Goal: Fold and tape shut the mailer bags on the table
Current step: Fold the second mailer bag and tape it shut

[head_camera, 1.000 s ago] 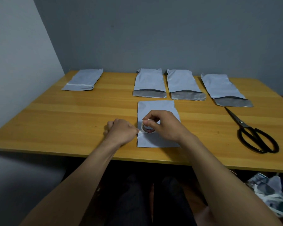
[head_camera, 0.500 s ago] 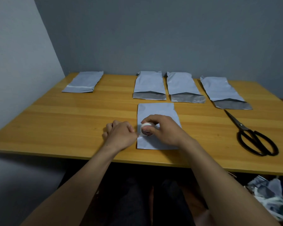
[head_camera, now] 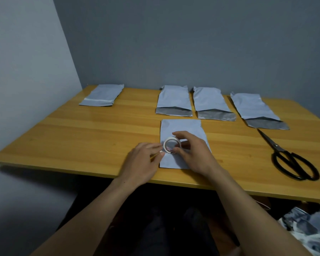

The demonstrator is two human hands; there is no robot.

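A folded pale mailer bag [head_camera: 181, 126] lies at the table's front middle. Above it my right hand [head_camera: 194, 152] grips a small white tape roll [head_camera: 171, 144] between thumb and fingers. My left hand [head_camera: 144, 157] sits just left of the roll and pinches the tape's loose end at the bag's left edge. Three open mailer bags [head_camera: 174, 100] [head_camera: 211, 104] [head_camera: 255, 109] lie in a row behind, grey flaps toward me. A taped bag [head_camera: 103, 96] lies at the far left.
Black scissors [head_camera: 292, 159] lie on the wooden table [head_camera: 81, 137] at the right, blades pointing away. Walls stand close behind and to the left. Crumpled plastic [head_camera: 307, 230] lies on the floor at the lower right.
The tape roll has turned upright so its hole faces me. My left hand opened from a fist and now pinches the tape end beside the roll.
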